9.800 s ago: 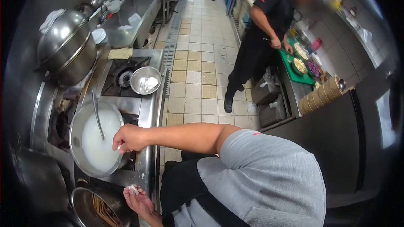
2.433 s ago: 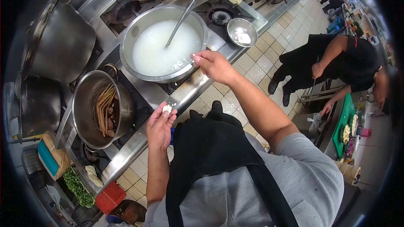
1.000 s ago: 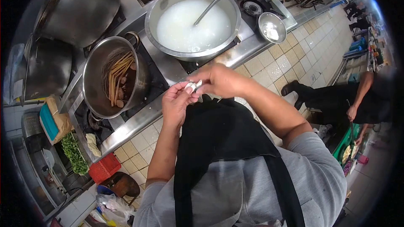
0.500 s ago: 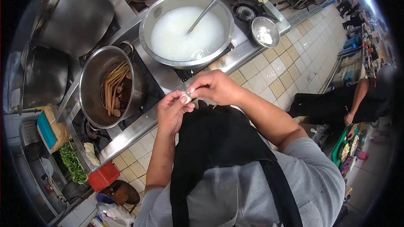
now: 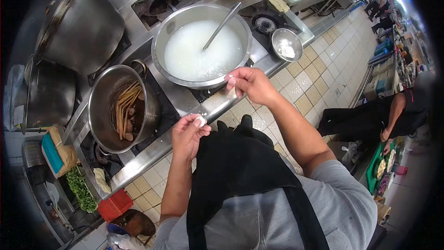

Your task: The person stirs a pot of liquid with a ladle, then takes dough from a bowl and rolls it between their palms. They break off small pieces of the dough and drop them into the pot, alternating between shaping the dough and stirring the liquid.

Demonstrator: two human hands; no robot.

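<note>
My left hand [image 5: 185, 136] pinches a soft-looking white lump [image 5: 201, 121] between thumb and fingertips, just in front of the stove edge. My right hand [image 5: 255, 87] is closed in a pinch at the near rim of a wide metal bowl [image 5: 169, 28], with a small white bit showing at the fingertips. Cloudy white liquid [image 5: 189, 48] with pale lumps near its front side fills much of that bowl. A metal-handled utensil [image 5: 223, 25] leans in it, its lower end hidden under the liquid. To the right, a small metal bowl [image 5: 297, 42] contains white pieces [image 5: 286, 51].
Left of the wide bowl stands a deep pot [image 5: 104, 129] with brown sticks and slices inside. Large pots [image 5: 85, 28] stand behind it. Green leaves [image 5: 81, 187] and a red crate [image 5: 114, 205] lie at lower left. A co-worker [image 5: 397, 115] works at a green board on the right.
My right hand has parted from the white lump and moved up and right to the bowl's rim. The left hand keeps the lump, slightly lower in view.
</note>
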